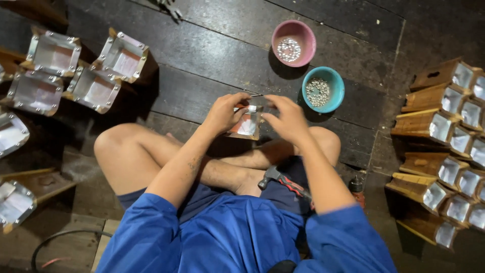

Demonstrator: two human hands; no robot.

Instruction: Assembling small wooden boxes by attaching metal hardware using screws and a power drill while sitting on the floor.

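Note:
I sit cross-legged on a dark plank floor. My left hand (pixel 225 112) and my right hand (pixel 287 117) both grip a small wooden box with a shiny metal-lined opening (pixel 246 126), held above my legs. A thin nail or pin (pixel 256 95) sticks out between my fingertips at the box's top edge. A hammer with a red-and-black handle (pixel 284 182) lies across my lap, touched by neither hand.
A pink bowl (pixel 294 31) and a teal bowl (pixel 331 81) of small silvery pieces stand just beyond my hands. Several metal-lined boxes with studs (pixel 93 88) lie at left. Stacked wooden boxes (pixel 439 126) fill the right side. A black cable (pixel 50 240) curls at lower left.

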